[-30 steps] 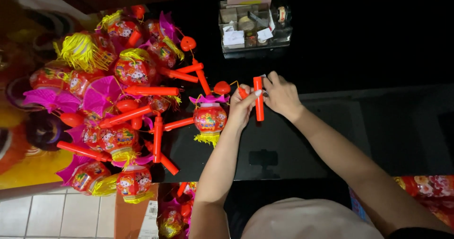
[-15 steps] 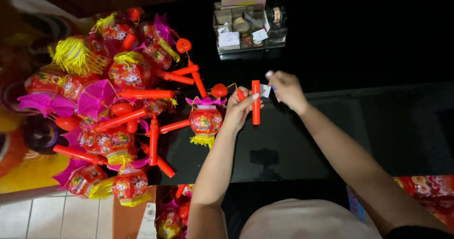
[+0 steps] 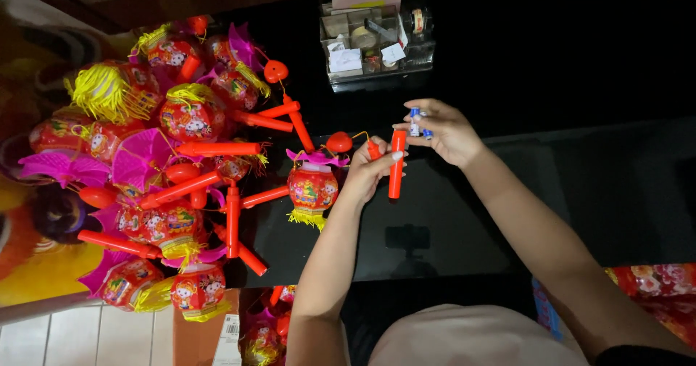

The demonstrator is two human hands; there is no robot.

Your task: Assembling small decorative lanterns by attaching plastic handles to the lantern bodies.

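My left hand (image 3: 373,169) grips a red plastic handle stick (image 3: 396,164), holding it upright over the black table (image 3: 580,185). A small red toy lantern (image 3: 312,186) with a pink top and yellow fringe lies just left of it, joined by a thin cord. My right hand (image 3: 444,130) is raised beside the top of the stick and pinches two small blue-and-white batteries (image 3: 417,123) between its fingers.
A big heap of red lanterns with pink frills, yellow tassels and red sticks (image 3: 167,170) covers the table's left side. A clear desk organiser (image 3: 373,41) with tape and notes stands at the back. More lanterns (image 3: 652,283) lie at lower right.
My right hand has lifted off the red stick and moved up and right, now showing small batteries in its fingers. The left hand keeps the stick upright.
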